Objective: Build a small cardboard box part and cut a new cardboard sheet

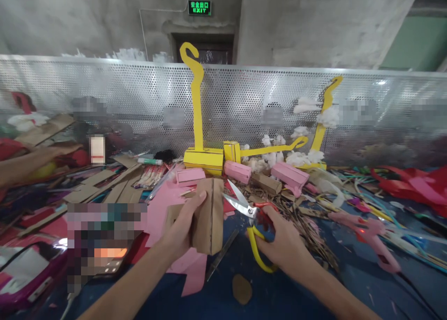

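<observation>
The cardboard piece (213, 222) at twelve o'clock, seemingly shaped but uncovered, is pinched by the left hand (181, 224); open scissors (250, 212) are gripped by the right hand (288, 238) at one; the yellow stand (197, 120) beyond seems finished.

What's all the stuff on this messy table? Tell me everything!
Cardboard block: one, brown, left hand
Scissors: one, red-and-yellow handles, right hand
Yellow hooks: three, yellow, back
Pink blocks: three, pink, middle
Fluff: several, white, back right
Glue gun: one, pink, right
Cardboard disc: one, brown, front
Marker: one, green-and-white, back left
Scraps: too many to count, mixed colours, all around
Table: one, blue, underneath
Metal screen: one, silver, behind
Exit sign: one, green, above
Someone else's arm: one, left edge
Left hand, right hand: centre
</observation>
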### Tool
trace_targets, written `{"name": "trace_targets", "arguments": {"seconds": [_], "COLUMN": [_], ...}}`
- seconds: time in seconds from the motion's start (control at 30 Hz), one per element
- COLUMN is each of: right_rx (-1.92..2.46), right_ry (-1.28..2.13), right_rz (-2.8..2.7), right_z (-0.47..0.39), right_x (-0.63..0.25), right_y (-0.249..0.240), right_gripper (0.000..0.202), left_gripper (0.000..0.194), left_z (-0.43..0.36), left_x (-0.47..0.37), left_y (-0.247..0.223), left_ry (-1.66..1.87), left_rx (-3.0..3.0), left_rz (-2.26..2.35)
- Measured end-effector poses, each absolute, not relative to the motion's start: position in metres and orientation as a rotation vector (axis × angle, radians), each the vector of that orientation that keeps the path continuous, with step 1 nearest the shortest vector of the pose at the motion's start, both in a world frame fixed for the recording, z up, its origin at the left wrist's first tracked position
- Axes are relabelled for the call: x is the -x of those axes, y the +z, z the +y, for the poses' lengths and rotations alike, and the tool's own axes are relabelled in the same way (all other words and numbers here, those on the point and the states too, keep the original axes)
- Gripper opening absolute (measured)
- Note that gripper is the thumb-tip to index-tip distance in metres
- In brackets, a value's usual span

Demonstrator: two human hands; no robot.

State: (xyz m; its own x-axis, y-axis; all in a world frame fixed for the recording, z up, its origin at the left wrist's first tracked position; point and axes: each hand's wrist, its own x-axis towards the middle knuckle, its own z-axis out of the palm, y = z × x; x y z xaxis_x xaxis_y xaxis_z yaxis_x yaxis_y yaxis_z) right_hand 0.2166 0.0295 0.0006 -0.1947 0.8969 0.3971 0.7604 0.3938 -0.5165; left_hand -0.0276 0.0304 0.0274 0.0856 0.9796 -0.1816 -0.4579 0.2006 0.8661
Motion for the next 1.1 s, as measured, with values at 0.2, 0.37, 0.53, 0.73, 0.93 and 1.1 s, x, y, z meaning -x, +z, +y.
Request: {"name": "trace_targets", "arguments": {"seconds": [0.2, 0.37, 0.53, 0.73, 0.93, 1.1], "right_rx": [1.447, 1.475, 1.483, 1.411, 1.407, 1.407], "right_ry": [0.194, 0.216, 0.184, 0.308, 0.327, 0.271], "right_rz": [-2.025, -2.054, -1.992, -1.914, -1.915, -1.973], "right_z": [0.032, 0.032, 0.034, 0.036, 0.036, 0.032], "right_x": [-0.219, -0.219, -0.219, -0.221, -0.219, -0.215], "right_y": [-0.005, -0.003, -0.004, 0.000, -0.002, 0.001], "right_gripper": [0.033, 0.033, 0.036, 0.031, 0.029, 0.030], "left_gripper": [0.045, 0.054, 0.045, 0.046, 0.051, 0.051], "left_z": [0.027, 0.026, 0.029, 0.034, 0.035, 0.038], "left_x": [0.027, 0.028, 0.027, 0.027, 0.031, 0.032], "left_y": [0.030, 0.026, 0.023, 0.023, 0.026, 0.022], "left_ry": [1.153, 1.168, 1.197, 1.301, 1.137, 1.138], "left_rx": [-0.896, -1.021, -0.966, -0.872, -0.791, -0.761], "left_rz": [0.840, 0.923, 0.963, 0.887, 0.814, 0.726]}}
